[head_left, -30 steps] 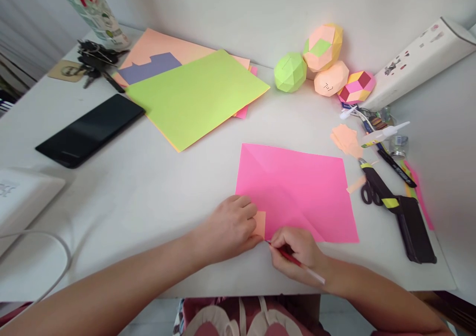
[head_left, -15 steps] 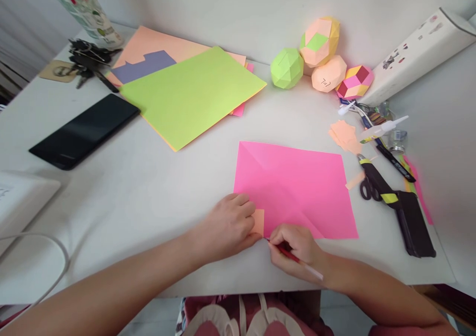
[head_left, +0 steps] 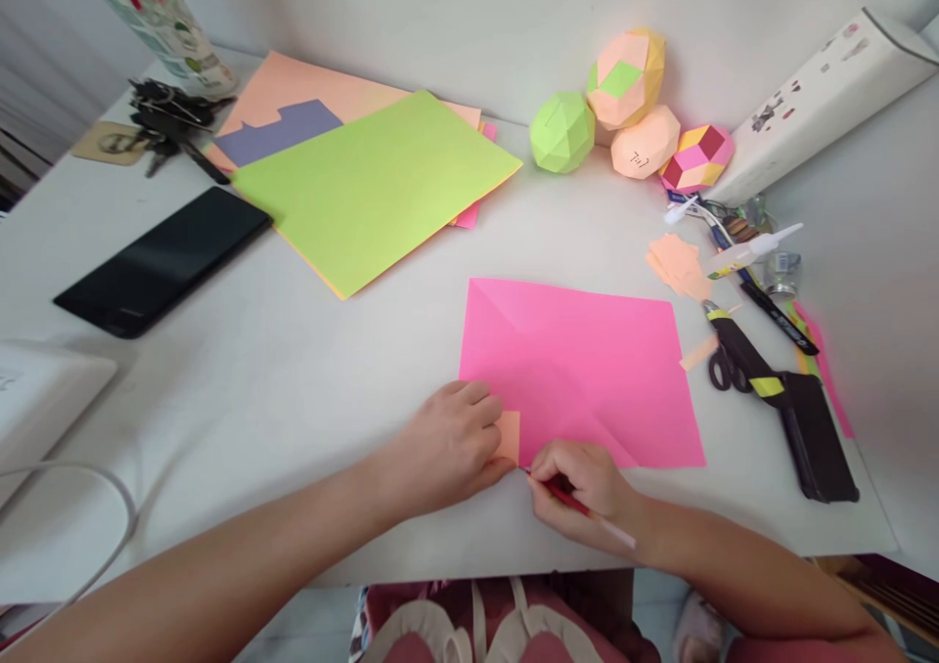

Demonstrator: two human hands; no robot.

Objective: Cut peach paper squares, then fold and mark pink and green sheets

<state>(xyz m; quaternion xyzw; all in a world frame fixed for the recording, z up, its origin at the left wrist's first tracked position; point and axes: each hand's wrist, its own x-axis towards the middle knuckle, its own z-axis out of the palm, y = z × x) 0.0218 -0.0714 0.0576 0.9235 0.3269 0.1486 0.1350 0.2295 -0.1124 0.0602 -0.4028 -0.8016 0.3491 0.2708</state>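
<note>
A sheet of pink paper with faint crease lines lies flat near the table's front edge. On its lower left corner rests a small peach paper piece, partly hidden under my left hand. That hand's fingers are curled and press the piece down. My right hand is closed around a slim red pencil. Its tip meets the lower right corner of the peach piece, at the pink sheet's bottom edge.
Green paper tops a stack at the back left, beside a black phone and keys. Folded paper balls stand against the wall. On the right lie scissors, peach paper scraps and a black-and-yellow cutter.
The whole view has shifted very slightly. Both hands, the pencil and the papers keep the same places relative to one another.
</note>
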